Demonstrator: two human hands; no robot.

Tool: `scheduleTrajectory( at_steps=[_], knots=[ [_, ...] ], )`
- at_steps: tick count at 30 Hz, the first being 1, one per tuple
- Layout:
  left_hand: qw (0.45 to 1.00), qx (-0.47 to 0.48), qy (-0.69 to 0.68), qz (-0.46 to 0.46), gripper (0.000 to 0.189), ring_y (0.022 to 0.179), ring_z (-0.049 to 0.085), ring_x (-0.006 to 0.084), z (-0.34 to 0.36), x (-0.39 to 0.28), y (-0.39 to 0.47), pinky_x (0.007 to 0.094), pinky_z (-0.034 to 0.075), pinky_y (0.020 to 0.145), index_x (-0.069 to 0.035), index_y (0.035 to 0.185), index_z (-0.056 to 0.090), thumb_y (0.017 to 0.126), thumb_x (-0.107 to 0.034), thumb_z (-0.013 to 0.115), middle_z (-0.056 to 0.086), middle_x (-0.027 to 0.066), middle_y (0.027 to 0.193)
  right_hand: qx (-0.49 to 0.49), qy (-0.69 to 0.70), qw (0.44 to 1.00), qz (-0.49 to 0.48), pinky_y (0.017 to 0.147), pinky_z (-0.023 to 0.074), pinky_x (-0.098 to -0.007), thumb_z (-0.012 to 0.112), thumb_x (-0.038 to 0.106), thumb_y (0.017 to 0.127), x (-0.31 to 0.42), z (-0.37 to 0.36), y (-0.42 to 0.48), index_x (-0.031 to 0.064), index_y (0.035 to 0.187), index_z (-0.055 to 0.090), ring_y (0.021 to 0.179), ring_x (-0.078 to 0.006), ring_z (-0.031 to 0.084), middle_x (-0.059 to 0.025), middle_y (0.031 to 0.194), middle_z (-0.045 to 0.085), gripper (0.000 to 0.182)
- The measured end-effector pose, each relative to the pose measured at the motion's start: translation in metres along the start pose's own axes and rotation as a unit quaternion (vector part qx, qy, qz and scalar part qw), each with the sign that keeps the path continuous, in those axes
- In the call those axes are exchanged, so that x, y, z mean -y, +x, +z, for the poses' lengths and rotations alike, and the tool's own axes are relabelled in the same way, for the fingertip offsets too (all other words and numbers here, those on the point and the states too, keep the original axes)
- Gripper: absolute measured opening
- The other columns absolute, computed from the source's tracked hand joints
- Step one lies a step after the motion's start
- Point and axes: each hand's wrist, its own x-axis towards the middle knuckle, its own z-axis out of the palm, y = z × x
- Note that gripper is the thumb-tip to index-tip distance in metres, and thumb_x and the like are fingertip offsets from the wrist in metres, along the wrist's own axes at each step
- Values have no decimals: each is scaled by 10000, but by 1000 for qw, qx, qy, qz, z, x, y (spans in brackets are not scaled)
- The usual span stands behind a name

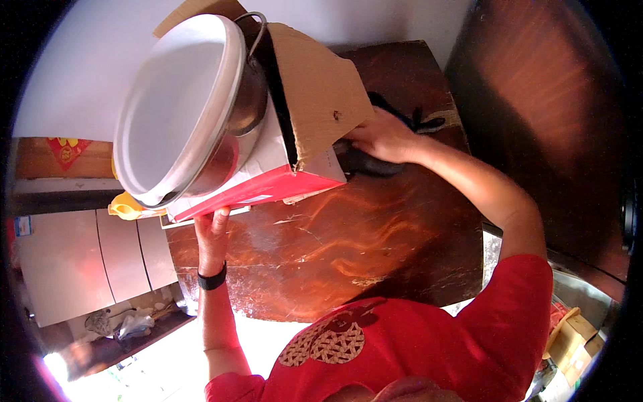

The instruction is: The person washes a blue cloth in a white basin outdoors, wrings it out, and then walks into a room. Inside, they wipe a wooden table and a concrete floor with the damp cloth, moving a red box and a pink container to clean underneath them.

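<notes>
My left hand [212, 227], with a dark band at the wrist, grips the lower edge of a red and white cardboard box [266, 185] from the near side. A shiny metal pot [247, 108] with a wide white round top [168, 108] and a wire handle [262, 31] rests tilted on the box. One brown flap [321, 85] of the box stands out to the right. Beyond that flap, my right hand [386, 134] reaches down at a black object [374, 163] on the tabletop. The flap hides part of its fingers, so its hold is unclear.
The dark wooden table [321, 251] has a worn, scratched surface. A yellow plastic object [125, 206] is beside the box on the left. Pale cabinet doors [65, 261] stand at left, a dark wooden panel [532, 100] at right. Cardboard boxes [577, 341] lie at lower right.
</notes>
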Motion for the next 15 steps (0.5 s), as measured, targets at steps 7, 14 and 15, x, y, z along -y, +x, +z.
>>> scheduleTrajectory(
  at_steps=[7,14,15],
  knots=[
    [996,57,-63,-12,378,1018,531,146,7,-6,9,317,402,925,-23,1167,524,889,-257,628,586,57,1097,-121,-281,930,203,975,385,-491,494,228,891,-174,-52,7,187,1257,540,1227,-308,449,-110,1368,453,371],
    [996,52,-77,-16,362,1027,535,156,8,2,7,327,404,928,-27,1187,511,903,-230,607,583,57,1118,-106,-143,974,137,974,413,-442,499,86,856,-58,1,9,127,1083,661,1161,-340,504,-144,1284,523,282],
    [996,44,-78,-18,361,1022,538,158,7,4,4,327,406,926,-26,1186,512,904,-230,606,585,57,1114,-65,-17,987,147,1017,377,-436,510,91,860,-8,-8,10,132,1098,657,1210,-317,463,-141,1319,491,282]
  ],
)
